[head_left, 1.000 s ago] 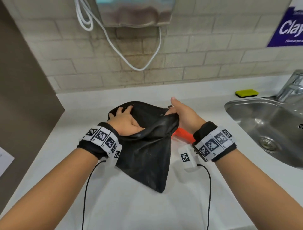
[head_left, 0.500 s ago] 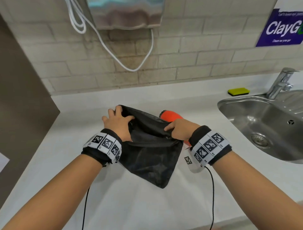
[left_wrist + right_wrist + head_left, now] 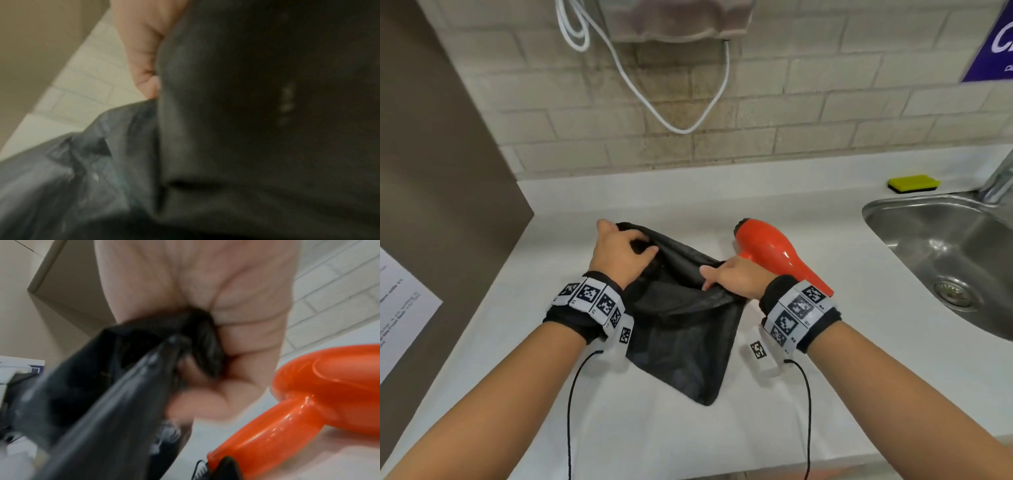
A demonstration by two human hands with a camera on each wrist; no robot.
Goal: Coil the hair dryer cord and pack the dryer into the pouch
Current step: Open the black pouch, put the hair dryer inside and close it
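Item: pouch (image 3: 681,329), black, limp, lying on the white counter (image 3: 808,394) in front of you, mouth toward 12 o'clock, closed corner toward 6.

Your left hand (image 3: 619,253) grips the pouch rim at the 10 o'clock side. Your right hand (image 3: 732,279) pinches a bunch of the opposite rim at about 2 o'clock; the right wrist view shows the fabric gathered in your curled fingers (image 3: 205,402). Between them the mouth stands spread open.

Item: hair dryer (image 3: 774,251), orange, lying on the counter just beside the pouch at 2 o'clock, handle toward your right wrist. It is outside the pouch.

Cord: mostly hidden; you cannot tell whether it is coiled.

Status: pouch opened; packing not yet done. Left for you, by my reading: lift the dryer, slide it and its cord in, close the mouth.
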